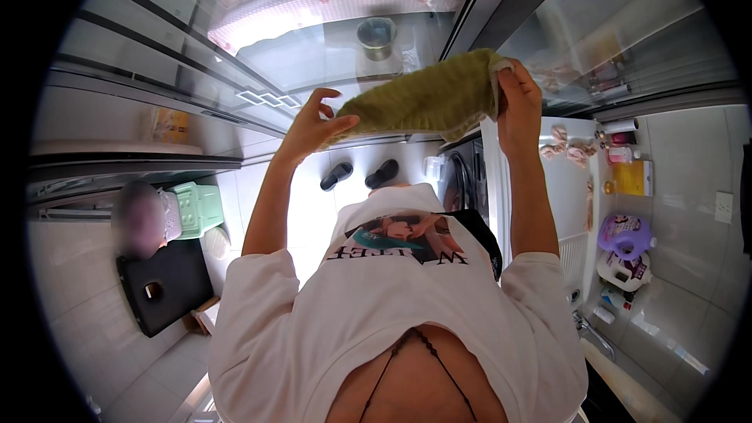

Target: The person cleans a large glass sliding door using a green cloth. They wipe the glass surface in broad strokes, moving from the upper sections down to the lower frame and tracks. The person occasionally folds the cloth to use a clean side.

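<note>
An olive-green cloth (423, 97) with a ribbed, towel-like surface is stretched out in front of me, in the upper middle of the view. My right hand (518, 103) grips its right end, where a pale edge folds over near the fingers. At the cloth's left end is my left hand (320, 126), its thumb and fingers spread apart around the edge; whether the fingertips hold the fabric cannot be told. The cloth hangs above the floor, before the glass sliding door.
Glass door panels (247, 59) stand ahead. To the right, a white sink counter (570, 188) bears scrunchies and a purple detergent bottle (624, 237). Left are a green plastic basket (197, 210) and a black folded board (167, 291). Dark slippers (382, 174) lie on the tiles.
</note>
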`<action>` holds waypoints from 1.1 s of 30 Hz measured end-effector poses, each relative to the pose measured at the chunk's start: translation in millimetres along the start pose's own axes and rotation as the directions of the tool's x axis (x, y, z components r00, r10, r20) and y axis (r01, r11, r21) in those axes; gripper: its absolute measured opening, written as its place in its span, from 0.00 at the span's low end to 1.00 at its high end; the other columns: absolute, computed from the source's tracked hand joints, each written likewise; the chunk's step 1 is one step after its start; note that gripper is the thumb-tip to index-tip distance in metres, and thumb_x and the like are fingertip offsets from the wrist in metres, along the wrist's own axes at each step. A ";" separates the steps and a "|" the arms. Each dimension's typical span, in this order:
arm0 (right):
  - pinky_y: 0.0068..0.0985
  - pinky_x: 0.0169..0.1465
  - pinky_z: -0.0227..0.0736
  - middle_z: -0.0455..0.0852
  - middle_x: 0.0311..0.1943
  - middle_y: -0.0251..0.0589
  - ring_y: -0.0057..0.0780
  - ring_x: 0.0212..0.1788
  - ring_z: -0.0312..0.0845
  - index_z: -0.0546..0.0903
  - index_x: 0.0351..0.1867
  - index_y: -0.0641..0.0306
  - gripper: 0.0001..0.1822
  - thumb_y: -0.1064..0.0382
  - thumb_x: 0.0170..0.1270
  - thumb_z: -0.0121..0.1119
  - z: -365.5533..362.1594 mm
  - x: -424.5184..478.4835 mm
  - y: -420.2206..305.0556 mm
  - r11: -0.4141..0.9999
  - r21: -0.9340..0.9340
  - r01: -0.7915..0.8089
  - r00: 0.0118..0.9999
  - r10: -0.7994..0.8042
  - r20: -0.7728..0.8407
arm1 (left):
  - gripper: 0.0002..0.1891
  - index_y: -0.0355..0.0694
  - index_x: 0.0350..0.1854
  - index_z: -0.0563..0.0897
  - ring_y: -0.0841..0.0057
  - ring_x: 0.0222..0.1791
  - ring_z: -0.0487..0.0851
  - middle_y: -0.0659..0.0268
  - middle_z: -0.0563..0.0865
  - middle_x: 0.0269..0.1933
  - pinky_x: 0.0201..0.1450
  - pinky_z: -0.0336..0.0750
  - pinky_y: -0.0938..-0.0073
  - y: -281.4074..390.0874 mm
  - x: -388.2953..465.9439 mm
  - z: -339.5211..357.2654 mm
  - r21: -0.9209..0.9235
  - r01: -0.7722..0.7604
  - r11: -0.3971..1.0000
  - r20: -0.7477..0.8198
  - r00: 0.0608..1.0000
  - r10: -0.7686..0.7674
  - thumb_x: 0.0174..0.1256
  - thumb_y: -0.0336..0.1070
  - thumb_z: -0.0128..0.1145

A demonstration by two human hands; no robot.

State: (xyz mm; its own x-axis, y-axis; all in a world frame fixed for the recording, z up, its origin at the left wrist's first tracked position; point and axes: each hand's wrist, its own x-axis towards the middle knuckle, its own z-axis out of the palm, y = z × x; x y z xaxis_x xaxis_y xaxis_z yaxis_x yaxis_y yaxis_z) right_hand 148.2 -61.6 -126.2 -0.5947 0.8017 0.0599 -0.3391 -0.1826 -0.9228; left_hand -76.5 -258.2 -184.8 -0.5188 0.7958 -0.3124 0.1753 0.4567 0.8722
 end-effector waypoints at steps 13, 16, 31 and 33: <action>0.17 0.47 0.68 0.82 0.37 0.36 0.19 0.40 0.76 0.80 0.42 0.68 0.11 0.72 0.66 0.45 -11.3 8.1 -30.3 0.977 -0.175 0.122 0.990 -0.108 0.087 | 0.12 0.33 0.40 0.83 0.81 0.34 0.79 0.65 0.84 0.33 0.42 0.73 0.80 -56.9 18.5 18.9 -0.216 0.056 0.975 0.271 0.963 0.004 0.57 0.35 0.63; 0.17 0.48 0.67 0.82 0.40 0.36 0.20 0.41 0.75 0.80 0.43 0.67 0.11 0.71 0.66 0.46 -28.8 13.5 -25.0 0.861 -0.414 0.295 0.955 -0.260 0.140 | 0.09 0.34 0.39 0.81 0.84 0.35 0.76 0.68 0.82 0.33 0.41 0.70 0.81 -60.1 22.6 6.2 -0.213 -0.089 0.973 0.113 0.987 0.115 0.60 0.32 0.61; 0.17 0.45 0.70 0.83 0.37 0.34 0.17 0.38 0.75 0.81 0.44 0.68 0.10 0.71 0.67 0.48 -55.8 19.0 -13.0 0.879 -0.433 0.198 0.979 -0.198 0.047 | 0.10 0.37 0.42 0.72 0.84 0.37 0.71 0.70 0.74 0.32 0.44 0.67 0.82 -0.1 11.2 -30.2 -0.136 -0.342 0.930 -0.067 0.940 0.336 0.66 0.36 0.55; 0.18 0.45 0.71 0.83 0.37 0.34 0.17 0.38 0.76 0.81 0.44 0.67 0.10 0.70 0.67 0.49 -61.8 19.8 -13.2 0.899 -0.399 0.181 0.982 -0.186 0.028 | 0.10 0.38 0.43 0.72 0.84 0.38 0.71 0.70 0.74 0.34 0.45 0.66 0.82 0.1 11.6 -30.5 -0.169 -0.367 0.915 -0.105 0.930 0.353 0.66 0.36 0.54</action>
State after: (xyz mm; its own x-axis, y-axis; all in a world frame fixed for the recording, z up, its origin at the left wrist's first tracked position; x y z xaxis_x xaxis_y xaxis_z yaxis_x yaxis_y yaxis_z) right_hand 186.0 -8.2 -136.3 -0.5416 0.8053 0.2409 -0.1215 0.2086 -0.9704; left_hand -108.0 -261.1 -176.9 -0.5086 0.8591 0.0573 0.2091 0.0586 0.9761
